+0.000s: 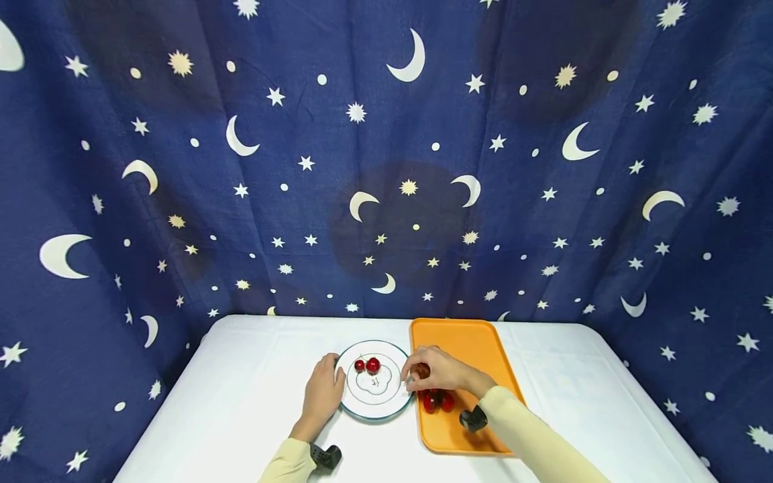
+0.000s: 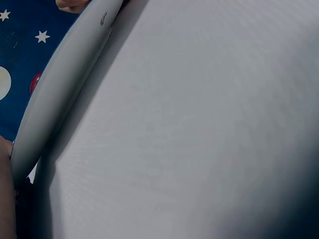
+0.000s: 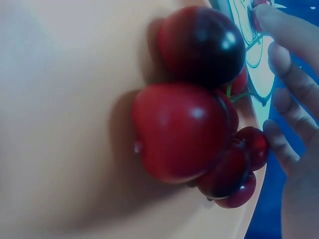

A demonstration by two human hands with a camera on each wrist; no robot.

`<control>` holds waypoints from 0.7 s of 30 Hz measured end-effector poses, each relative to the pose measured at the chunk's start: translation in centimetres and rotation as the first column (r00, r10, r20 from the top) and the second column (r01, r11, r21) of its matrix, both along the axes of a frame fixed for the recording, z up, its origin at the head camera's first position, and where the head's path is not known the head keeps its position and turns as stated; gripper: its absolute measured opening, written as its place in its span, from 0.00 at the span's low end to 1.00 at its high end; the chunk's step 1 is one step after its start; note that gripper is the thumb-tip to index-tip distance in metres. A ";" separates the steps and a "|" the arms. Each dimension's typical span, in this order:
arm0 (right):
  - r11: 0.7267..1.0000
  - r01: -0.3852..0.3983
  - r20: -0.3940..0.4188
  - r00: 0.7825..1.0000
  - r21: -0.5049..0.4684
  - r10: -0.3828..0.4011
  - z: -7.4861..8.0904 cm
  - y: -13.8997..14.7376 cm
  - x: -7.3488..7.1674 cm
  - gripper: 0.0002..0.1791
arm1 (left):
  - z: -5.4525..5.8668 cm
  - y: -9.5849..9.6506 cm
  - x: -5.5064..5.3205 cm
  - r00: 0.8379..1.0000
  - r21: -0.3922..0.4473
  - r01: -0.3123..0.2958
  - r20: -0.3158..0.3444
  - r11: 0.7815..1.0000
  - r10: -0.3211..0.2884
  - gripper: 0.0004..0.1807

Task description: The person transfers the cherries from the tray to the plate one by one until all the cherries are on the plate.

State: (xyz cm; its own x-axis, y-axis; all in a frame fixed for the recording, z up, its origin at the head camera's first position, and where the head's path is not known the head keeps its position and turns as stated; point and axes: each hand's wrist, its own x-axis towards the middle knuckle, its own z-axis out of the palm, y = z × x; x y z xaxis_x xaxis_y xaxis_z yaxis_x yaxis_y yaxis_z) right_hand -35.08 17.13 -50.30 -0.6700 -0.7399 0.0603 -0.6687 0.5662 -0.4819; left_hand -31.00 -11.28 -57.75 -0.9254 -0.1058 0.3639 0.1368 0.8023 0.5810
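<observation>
A white plate (image 1: 373,402) with a dark rim bears two red cherries (image 1: 372,365). My left hand (image 1: 324,389) touches the plate's left rim, its fingers nearly straight. In the left wrist view the plate (image 2: 60,89) shows edge-on. My right hand (image 1: 437,370) is between the plate and the orange tray (image 1: 471,335), with bent fingers pointing at the plate. Just under it are several dark red cherries (image 3: 182,132) on the tray, some with green stems. Whether its fingertips pinch a cherry or stem is hidden.
Plate and tray stand side by side on a table with a white cloth (image 1: 241,402). A dark blue curtain (image 1: 386,134) with moons and stars hangs behind the table and along its sides. Each wrist wears a black camera (image 1: 473,419).
</observation>
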 end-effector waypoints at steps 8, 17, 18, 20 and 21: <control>0.998 0.011 0.021 1.000 -0.066 -0.009 -0.1 0.5 -0.1 0.02 | -0.1 0.1 0.0 1.000 -0.004 0.005 0.006 1.000 -0.005 0.14; 0.983 0.091 0.028 0.996 -0.162 -0.087 0.9 1.5 -0.6 0.05 | -0.1 0.0 -0.1 1.000 -0.004 0.003 0.003 1.000 -0.003 0.14; 0.980 0.101 0.019 0.995 -0.170 -0.099 1.1 1.5 -0.7 0.05 | -0.1 0.0 -0.1 1.000 -0.002 0.002 0.005 1.000 -0.002 0.14; 0.974 0.123 0.013 0.992 -0.190 -0.123 1.4 1.4 -0.8 0.05 | 0.0 0.0 -0.1 1.000 0.001 -0.001 0.009 1.000 0.001 0.14; 0.972 0.130 0.007 0.991 -0.197 -0.132 1.4 1.4 -0.8 0.05 | 0.0 0.1 -0.1 1.000 0.004 -0.002 0.010 1.000 0.002 0.14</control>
State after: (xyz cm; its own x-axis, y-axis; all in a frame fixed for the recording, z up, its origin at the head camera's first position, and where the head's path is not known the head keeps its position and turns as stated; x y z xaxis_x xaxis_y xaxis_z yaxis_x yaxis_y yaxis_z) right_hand -35.91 18.56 -48.89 -0.7594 -0.6190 0.2004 -0.5984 0.5436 -0.5886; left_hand -31.05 -11.21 -57.76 -0.9289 -0.1088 0.3539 0.1293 0.8003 0.5855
